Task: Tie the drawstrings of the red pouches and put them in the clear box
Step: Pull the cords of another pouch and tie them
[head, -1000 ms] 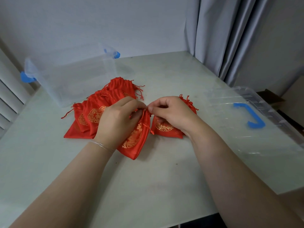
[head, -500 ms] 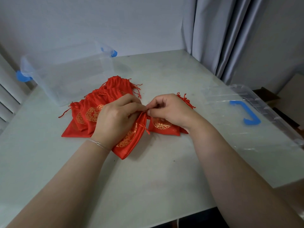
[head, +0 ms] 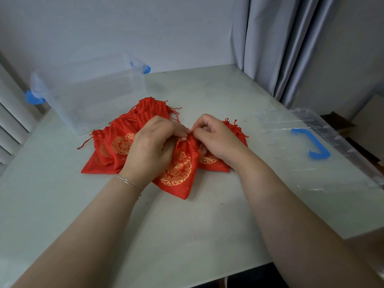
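Head cam shows both hands pinching the drawstring at one red pouch's [head: 178, 169] neck, left hand [head: 149, 148] and right hand [head: 216, 140] fingertip to fingertip, mid-knot I'd guess. A pile of pouches [head: 118, 142] waits just left, another pouch [head: 232, 129] right. The clear box [head: 91, 94] far left looks empty, so early days.

A plain room in a home, by the look of it: a pale smooth table [head: 187, 235] pushed into a corner of bare white wall [head: 124, 28], grey pleated curtains [head: 280, 48] hanging far right, white slatted shutters [head: 10, 125] at left.
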The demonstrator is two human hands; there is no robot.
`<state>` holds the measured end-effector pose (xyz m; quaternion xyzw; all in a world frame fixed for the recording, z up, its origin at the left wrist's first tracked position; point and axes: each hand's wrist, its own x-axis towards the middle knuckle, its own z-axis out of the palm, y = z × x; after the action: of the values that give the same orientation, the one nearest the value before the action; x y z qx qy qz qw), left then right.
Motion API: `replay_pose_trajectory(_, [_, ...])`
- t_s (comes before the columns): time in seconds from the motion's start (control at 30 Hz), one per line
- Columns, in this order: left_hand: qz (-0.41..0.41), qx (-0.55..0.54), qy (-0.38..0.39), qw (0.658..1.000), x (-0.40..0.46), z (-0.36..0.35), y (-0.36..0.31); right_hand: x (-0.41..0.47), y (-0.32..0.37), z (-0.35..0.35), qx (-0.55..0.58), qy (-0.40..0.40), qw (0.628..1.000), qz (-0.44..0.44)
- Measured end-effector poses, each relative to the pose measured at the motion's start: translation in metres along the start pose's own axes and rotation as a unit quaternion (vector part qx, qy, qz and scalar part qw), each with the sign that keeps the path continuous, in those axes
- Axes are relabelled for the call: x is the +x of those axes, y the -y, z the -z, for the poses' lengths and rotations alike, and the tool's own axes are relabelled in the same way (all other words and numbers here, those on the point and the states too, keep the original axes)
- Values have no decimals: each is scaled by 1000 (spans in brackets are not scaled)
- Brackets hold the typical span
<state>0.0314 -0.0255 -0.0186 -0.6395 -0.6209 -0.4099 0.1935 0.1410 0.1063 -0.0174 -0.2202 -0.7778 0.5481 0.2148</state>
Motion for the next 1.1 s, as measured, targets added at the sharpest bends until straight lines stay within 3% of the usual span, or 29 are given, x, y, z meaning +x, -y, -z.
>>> replay_pose_trajectory(0.13, [15,0,3,1000,-1,0,0,2,1,-4,231,45,971,-43])
replay_pose_trajectory(0.23, [15,-5,2,1000,-2,-1,-2,1,2,-10,282,66,956,-52])
replay_pose_trajectory(0.43, [81,-84,-51,992,0,0,-4,-1,-1,-1,122,52,991,-7])
replay_pose_trajectory(0.67, [230,-258,9,938,5,4,-6,1,-3,1,-68,8,997,30])
replay_pose_trajectory(0.87, [413,-333,-5,847,7,2,-2,0,-2,-10,-21,22,998,61])
replay_pose_trajectory(1.1, [477,-249,79,839,2,5,8,-5,-6,-22,-52,-1,993,104])
